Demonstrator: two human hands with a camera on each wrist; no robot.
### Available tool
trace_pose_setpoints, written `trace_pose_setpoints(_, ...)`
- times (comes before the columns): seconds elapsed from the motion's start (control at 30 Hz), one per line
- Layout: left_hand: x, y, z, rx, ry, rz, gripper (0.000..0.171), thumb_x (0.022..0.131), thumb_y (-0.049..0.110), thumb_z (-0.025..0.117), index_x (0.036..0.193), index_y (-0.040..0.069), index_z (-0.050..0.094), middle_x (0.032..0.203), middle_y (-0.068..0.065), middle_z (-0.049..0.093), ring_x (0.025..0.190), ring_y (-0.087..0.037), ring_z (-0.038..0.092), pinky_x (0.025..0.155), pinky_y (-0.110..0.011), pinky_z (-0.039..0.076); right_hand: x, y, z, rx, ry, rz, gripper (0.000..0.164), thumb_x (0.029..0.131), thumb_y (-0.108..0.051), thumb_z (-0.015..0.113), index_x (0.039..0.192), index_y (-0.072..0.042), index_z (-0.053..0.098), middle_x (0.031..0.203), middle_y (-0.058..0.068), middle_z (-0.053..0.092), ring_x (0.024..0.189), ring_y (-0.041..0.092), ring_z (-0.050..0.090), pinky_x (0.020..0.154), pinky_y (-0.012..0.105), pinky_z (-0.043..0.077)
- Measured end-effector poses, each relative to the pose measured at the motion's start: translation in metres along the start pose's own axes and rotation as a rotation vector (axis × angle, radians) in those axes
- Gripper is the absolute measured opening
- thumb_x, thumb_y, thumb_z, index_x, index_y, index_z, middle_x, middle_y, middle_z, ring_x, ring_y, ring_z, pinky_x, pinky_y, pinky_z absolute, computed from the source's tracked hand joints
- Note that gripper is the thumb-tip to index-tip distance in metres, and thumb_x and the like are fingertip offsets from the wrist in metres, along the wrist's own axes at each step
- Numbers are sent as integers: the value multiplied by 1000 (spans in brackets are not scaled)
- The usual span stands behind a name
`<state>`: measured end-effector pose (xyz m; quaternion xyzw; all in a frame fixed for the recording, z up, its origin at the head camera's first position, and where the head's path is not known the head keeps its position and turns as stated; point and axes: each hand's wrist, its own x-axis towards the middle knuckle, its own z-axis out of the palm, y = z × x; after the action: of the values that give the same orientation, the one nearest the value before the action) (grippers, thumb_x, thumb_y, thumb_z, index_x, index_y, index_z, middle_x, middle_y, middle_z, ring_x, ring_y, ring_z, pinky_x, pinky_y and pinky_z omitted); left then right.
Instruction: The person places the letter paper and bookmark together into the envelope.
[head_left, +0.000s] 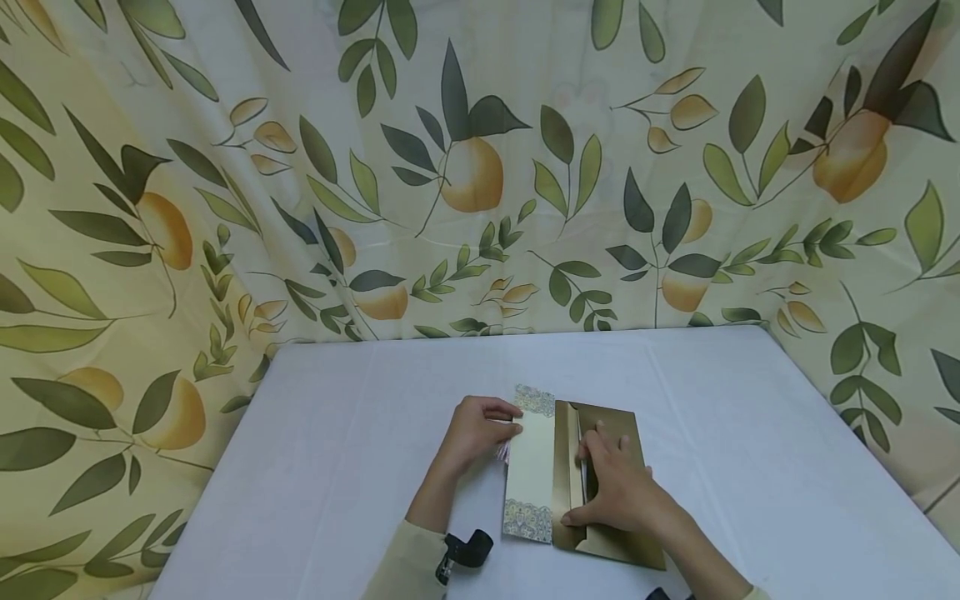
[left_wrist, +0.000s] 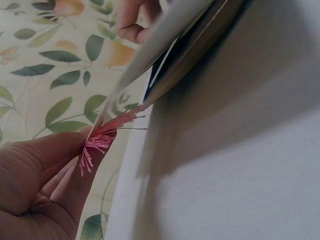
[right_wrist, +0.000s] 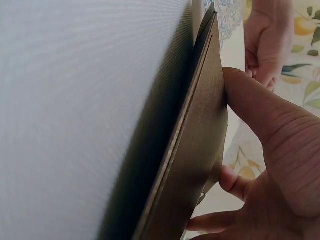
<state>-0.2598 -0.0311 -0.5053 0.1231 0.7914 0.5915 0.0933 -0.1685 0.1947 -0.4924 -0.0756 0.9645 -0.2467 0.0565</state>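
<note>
In the head view my left hand (head_left: 480,429) pinches the left edge of a cream card (head_left: 534,454) with lace-patterned ends. A pink tassel (left_wrist: 100,140) hangs by those fingertips in the left wrist view. My right hand (head_left: 618,483) grips a gold envelope (head_left: 615,546), which lies directly to the right of the card. Its thumb touches the near part of the envelope's face, and its bent fingers reach the slit along the raised strip. Thumb and fingers also meet the envelope (right_wrist: 200,155) in the right wrist view. What lies inside the slit is mostly hidden.
A white-covered table (head_left: 360,433) extends beneath the hands. Behind and beside it hangs a curtain (head_left: 480,275) printed with fruit and leaves. Near the left wrist a black strap device (head_left: 467,550) shows, and part of another one appears at the bottom edge.
</note>
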Motion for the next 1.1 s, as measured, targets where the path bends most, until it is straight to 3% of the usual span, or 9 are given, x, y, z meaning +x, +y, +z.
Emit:
trace_pose_setpoints(0.3,0,-3,19,59,37,-7,17,75,7,78,91,11,76,82,3,69,74,-8,64,65,-27,51,0,2,1,3,-12,3,85,46,-68,82,104,-20,42,148,27,22,126,63,16,73,83,21)
trace_pose_setpoints(0.47,0,-3,27,65,32,-9,24,77,4,74,100,12,74,92,-2,68,71,-8,64,61,-27,51,0,3,3,5,-15,10,84,46,-66,83,104,-19,44,148,28,22,125,65,12,74,83,18)
trace_pose_setpoints(0.67,-2,-4,31,45,3,-7,27,81,0,69,105,11,73,104,-6,66,68,-9,65,53,-27,49,1,2,2,-8,-9,0,85,44,-67,83,101,-19,42,147,28,24,125,65,16,72,83,21)
trace_pose_setpoints(0.9,-3,-4,33,27,14,-6,26,80,0,69,104,9,73,101,-7,67,68,-9,65,53,-26,49,2,4,3,-10,-5,-16,84,44,-66,84,99,-19,41,147,28,25,124,65,18,70,83,22)
trace_pose_setpoints(1.1,-3,2,34,80,33,-18,22,77,5,73,98,7,75,93,-4,68,62,-8,63,54,-25,48,4,4,2,-40,-18,-2,82,44,-64,84,99,-20,42,147,30,25,123,65,20,68,82,25)
